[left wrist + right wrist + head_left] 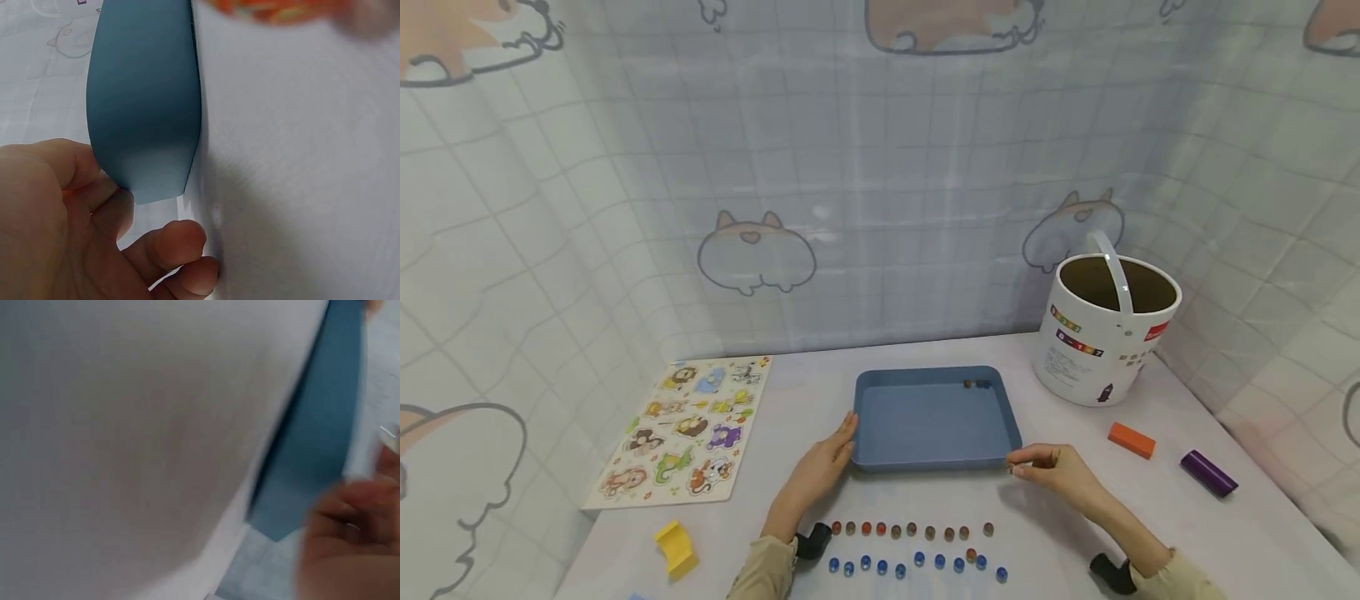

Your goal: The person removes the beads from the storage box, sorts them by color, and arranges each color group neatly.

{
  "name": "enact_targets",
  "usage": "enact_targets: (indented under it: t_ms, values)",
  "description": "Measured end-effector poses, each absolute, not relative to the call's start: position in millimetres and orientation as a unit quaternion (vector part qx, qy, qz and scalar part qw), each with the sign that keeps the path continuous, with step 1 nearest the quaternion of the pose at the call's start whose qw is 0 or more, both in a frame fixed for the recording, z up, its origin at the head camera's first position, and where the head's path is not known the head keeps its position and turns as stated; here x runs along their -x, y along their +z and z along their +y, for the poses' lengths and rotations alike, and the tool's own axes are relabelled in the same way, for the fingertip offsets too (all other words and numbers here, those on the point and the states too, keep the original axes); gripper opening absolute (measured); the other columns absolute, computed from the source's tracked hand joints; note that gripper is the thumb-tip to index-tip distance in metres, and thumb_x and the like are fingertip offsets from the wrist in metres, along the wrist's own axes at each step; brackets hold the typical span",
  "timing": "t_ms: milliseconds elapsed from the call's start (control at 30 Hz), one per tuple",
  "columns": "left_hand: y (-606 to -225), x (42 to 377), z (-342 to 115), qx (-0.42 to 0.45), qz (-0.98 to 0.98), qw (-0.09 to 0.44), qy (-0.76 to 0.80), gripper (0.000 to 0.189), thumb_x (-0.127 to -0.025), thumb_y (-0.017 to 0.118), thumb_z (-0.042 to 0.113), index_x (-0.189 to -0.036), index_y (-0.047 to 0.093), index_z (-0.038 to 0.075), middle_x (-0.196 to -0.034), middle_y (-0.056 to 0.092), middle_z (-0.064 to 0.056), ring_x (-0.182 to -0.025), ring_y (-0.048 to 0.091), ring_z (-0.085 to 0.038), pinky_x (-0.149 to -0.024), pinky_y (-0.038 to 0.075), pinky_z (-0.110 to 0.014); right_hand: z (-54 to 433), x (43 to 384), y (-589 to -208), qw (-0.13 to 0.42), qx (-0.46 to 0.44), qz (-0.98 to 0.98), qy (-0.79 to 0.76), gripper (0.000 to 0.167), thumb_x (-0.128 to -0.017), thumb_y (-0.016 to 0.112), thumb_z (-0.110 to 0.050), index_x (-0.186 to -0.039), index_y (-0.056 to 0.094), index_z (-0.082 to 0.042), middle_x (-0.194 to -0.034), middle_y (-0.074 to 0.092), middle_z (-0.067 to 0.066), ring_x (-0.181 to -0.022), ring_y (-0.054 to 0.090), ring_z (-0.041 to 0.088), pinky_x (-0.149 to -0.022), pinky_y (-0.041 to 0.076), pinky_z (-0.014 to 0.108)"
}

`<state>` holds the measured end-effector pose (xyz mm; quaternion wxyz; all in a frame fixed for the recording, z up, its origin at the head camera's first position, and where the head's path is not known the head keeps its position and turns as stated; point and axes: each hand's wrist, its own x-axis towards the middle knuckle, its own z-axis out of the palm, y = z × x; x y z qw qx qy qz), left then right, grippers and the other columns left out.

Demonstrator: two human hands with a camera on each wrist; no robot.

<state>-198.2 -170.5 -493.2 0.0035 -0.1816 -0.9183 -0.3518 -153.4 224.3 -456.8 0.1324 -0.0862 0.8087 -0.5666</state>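
A blue rectangular tray (936, 462) lies on the table with several small marbles (977, 384) in its far right corner. My left hand (820, 467) holds the tray's left side near the front corner. In the left wrist view, bent fingers (112, 212) meet its edge while the lower ones stay below, off the tray. By the front right corner, my right hand (1060, 475) pinches a small dark marble, mostly hidden by the fingertips. The right wrist view is blurred. Nearer me lie a row of reddish-brown marbles (896, 532) and uneven rows of blue marbles (920, 559).
A white bucket (1078, 358) with a handle stands at the back right. Before it lie an orange block (1131, 440) and a purple block (1208, 474). On the left are an animal puzzle board (700, 433) and a yellow block (676, 550). Patterned curtains enclose the table.
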Motion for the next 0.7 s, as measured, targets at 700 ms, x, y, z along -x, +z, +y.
enact_targets:
  t_ms: [700]
  values:
    - [-490, 199, -171, 0.195, -0.917, 0.0, -0.347, 0.05, -0.102, 0.046, 0.014, -0.149, 0.034, 0.002, -0.157, 0.031, -0.014, -0.143, 0.035, -0.031, -0.115, 0.032, -0.049, 204, 102, -492, 0.122, 0.078, 0.875, -0.461, 0.02, -0.078, 0.079, -0.022, -0.098, 0.076, -0.018, -0.093, 0.073, -0.003, -0.065, 0.046, 0.001, -0.054, 0.039, 0.019]
